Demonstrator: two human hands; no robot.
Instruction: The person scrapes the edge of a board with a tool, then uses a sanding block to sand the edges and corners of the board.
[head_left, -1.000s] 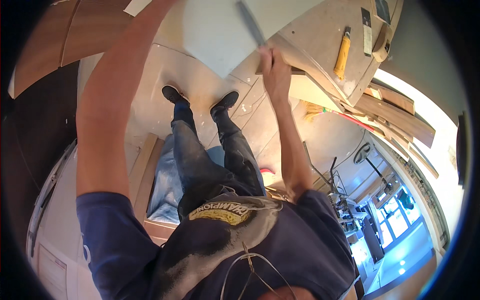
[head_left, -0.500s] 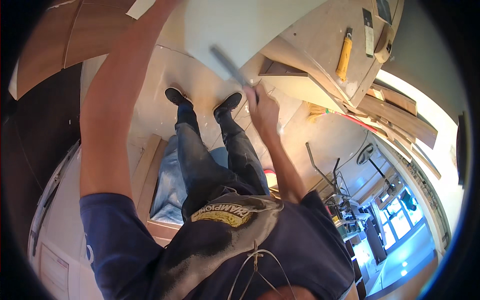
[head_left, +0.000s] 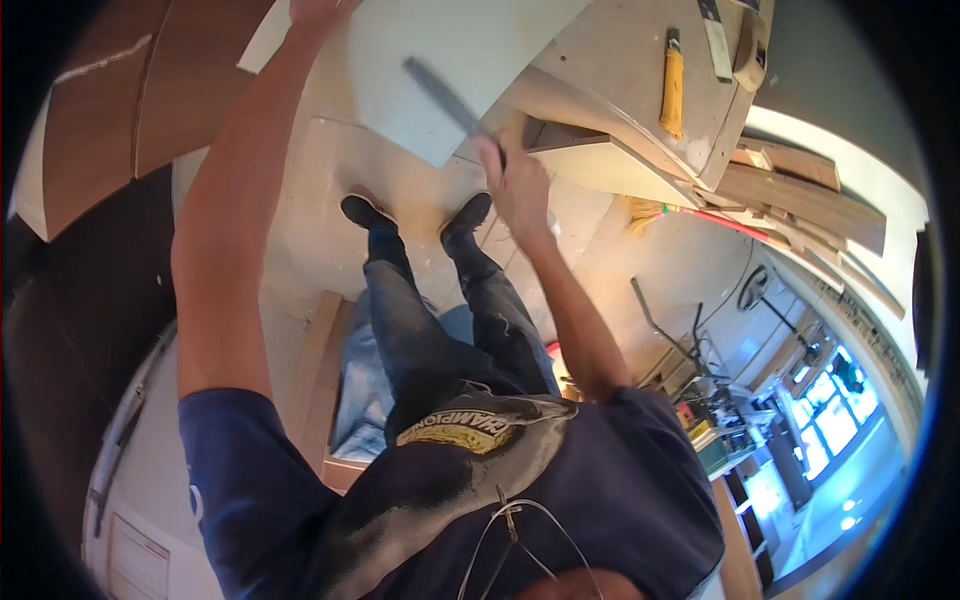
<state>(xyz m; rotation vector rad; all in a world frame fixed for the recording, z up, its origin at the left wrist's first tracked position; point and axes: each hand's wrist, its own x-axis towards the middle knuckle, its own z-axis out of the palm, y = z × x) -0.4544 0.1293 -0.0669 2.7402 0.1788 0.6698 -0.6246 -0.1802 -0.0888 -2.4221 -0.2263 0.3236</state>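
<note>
My right hand (head_left: 520, 190) is closed round the handle of a long grey metal file (head_left: 442, 95). The file slants across a pale, smooth panel (head_left: 395, 135) and lies over its surface near the right edge; whether it touches cannot be told. My left arm stretches far forward, and my left hand (head_left: 318, 9) is at the left edge of the panel, cut off by the top of the view. Its fingers are mostly hidden.
On a wooden bench (head_left: 610, 95) at the right lie a yellow-handled tool (head_left: 672, 95) and a flat metal blade (head_left: 716, 40). Wood offcuts (head_left: 800, 190) and a broom (head_left: 645, 212) are beyond it. Brown panels (head_left: 95, 130) stand at the left.
My right hand has moved slightly up with the file. The panel and bench appear shifted up and left in the view, while my feet and legs appear shifted right.
</note>
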